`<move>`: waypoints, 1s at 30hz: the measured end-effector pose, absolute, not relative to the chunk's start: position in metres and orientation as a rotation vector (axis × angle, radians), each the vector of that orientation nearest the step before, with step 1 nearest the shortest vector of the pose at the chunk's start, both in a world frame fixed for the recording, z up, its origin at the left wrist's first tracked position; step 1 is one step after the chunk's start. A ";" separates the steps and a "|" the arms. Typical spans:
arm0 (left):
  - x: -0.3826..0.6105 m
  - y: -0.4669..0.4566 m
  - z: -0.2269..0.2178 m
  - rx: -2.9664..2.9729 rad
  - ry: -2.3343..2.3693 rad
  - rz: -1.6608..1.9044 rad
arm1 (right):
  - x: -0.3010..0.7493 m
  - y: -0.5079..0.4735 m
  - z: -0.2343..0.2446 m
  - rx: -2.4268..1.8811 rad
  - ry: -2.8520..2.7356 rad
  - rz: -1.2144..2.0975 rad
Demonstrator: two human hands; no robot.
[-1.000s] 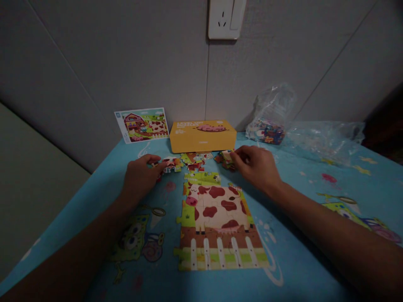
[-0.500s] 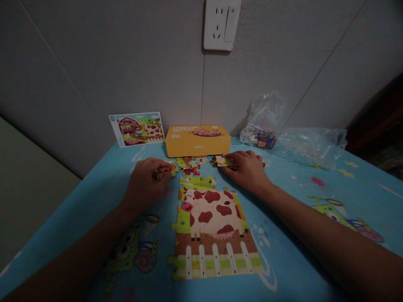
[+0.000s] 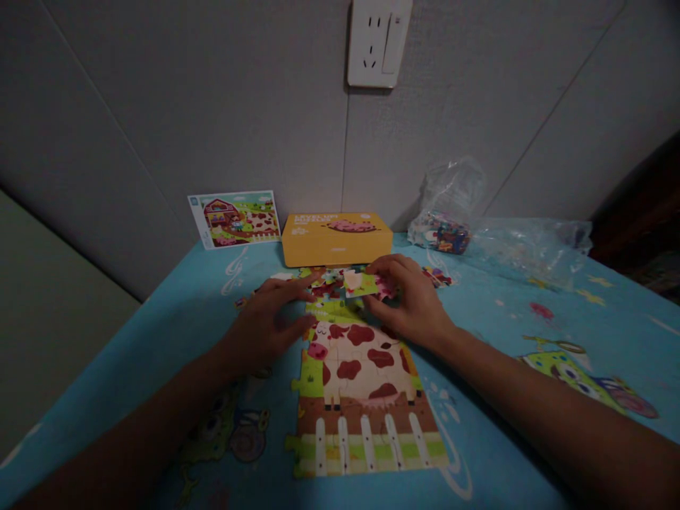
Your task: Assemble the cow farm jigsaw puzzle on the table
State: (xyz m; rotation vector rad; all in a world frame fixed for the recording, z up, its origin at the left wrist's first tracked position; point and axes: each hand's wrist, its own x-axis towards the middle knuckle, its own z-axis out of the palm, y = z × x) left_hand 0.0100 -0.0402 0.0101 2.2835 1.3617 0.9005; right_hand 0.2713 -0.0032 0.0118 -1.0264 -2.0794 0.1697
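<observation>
A partly joined jigsaw puzzle (image 3: pixel 366 382) of a spotted cow behind a white fence lies flat before me. My right hand (image 3: pixel 411 301) pinches a green jigsaw puzzle piece (image 3: pixel 361 285) with a pale shape on it, held above the puzzle's top edge. Something pink shows between the fingers of that hand. My left hand (image 3: pixel 270 319) hovers beside the cow's head, thumb and fingers apart, with nothing between them. Loose puzzle pieces (image 3: pixel 325 283) lie between the hands and the box, partly covered by the fingers.
A yellow puzzle box (image 3: pixel 337 241) stands against the wall. Left of it leans a farm picture card (image 3: pixel 239 219). At the right are a clear bag of pieces (image 3: pixel 443 230) and a crumpled plastic bag (image 3: pixel 531 248). More loose pieces (image 3: pixel 438 276) lie beyond my right hand.
My right hand has moved left with the green piece, over the puzzle's top. My left hand has let go of its pieces, opened and come right, towards the puzzle.
</observation>
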 end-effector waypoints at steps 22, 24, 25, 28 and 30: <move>0.002 -0.023 0.000 2.164 2.091 0.835 | 0.270 -0.003 0.000 -1.808 -2.062 -0.195; -0.001 -0.020 -0.004 2.200 2.136 0.734 | 0.274 0.002 -0.001 -1.949 -2.043 -0.199; -0.002 -0.020 -0.005 2.223 2.139 0.688 | 0.276 0.004 -0.001 -1.972 -2.061 -0.177; -0.001 -0.022 -0.008 2.264 2.181 0.529 | 0.278 0.008 -0.003 -1.938 -2.112 -0.132; 0.001 -0.023 -0.008 2.239 2.242 0.427 | 0.279 0.009 -0.004 -1.897 -2.113 -0.119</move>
